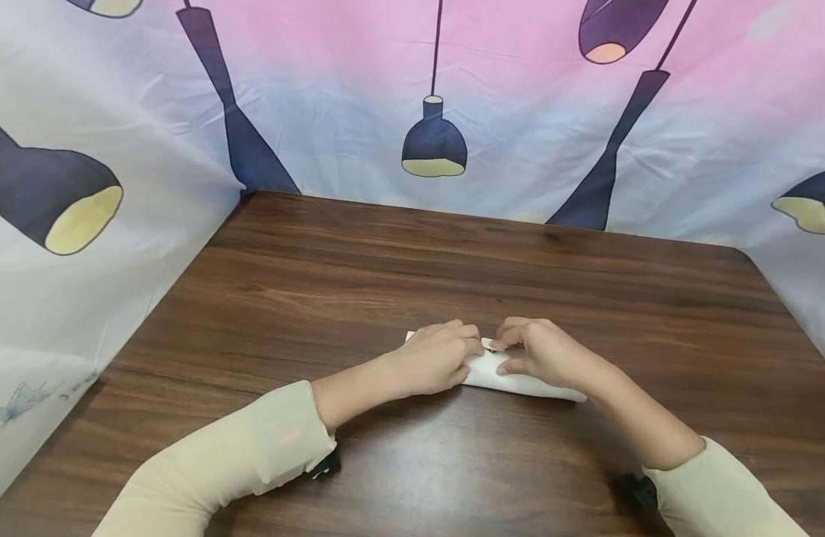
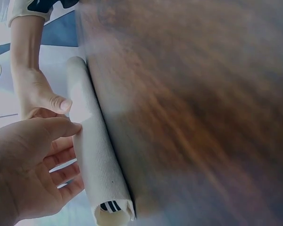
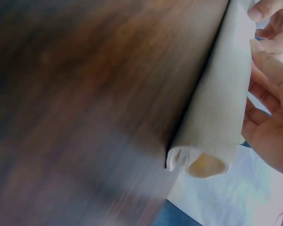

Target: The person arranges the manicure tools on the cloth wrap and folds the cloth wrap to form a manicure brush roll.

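Observation:
A white, finely ribbed cloth (image 1: 520, 383) lies rolled into a tube on the table, crosswise in front of the person. My left hand (image 1: 439, 356) grips its left part, thumb on the near side and fingers over the far side. Close beside it, my right hand (image 1: 536, 350) holds the roll near its middle, with thumb and fingertips apart across the top. A small pale flap with a dark spot shows at the right fingertips. In the left wrist view, black and white stripes show inside the roll's open end (image 2: 111, 207). The right wrist view shows the other end (image 3: 205, 165), hollow with folded layers.
The dark wood-grain table (image 1: 305, 268) extends around the roll on all sides. A fabric backdrop (image 1: 359, 97) printed with hanging lamps stands along its far and left edges. Pale sleeves (image 1: 251, 440) cover both forearms, with dark devices by the cuffs.

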Motion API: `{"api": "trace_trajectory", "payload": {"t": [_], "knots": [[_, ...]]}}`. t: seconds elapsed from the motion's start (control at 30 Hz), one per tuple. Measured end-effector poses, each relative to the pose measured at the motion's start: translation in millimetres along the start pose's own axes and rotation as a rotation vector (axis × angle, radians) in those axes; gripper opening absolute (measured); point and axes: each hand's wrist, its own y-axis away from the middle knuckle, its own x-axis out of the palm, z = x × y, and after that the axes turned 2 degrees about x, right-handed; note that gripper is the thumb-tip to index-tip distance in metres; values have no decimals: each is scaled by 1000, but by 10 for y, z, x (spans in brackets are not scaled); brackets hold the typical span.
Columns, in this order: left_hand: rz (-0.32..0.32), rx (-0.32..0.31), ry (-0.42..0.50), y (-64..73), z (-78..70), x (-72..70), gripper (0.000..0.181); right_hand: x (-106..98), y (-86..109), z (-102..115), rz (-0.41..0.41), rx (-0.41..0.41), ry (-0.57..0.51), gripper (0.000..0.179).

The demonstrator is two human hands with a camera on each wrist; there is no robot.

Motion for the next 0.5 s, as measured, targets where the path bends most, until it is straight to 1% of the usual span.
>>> {"api": "trace_trajectory", "payload": {"t": [0.2,0.33,0.43,0.5], "knots": [[7,10,-19,-16,-16,-17,26,-2,26,-10,-13,-59,41,26],[3,17,-21,-7,-23,-6,26,-18,10,1,14,-87,72,24],[-3,28,-26,5,-27,17,26,-26,11,17,46,-78,82,24],[-7,33,-39,15,-30,33,25,-21,24,19,51,-76,85,26]]}}
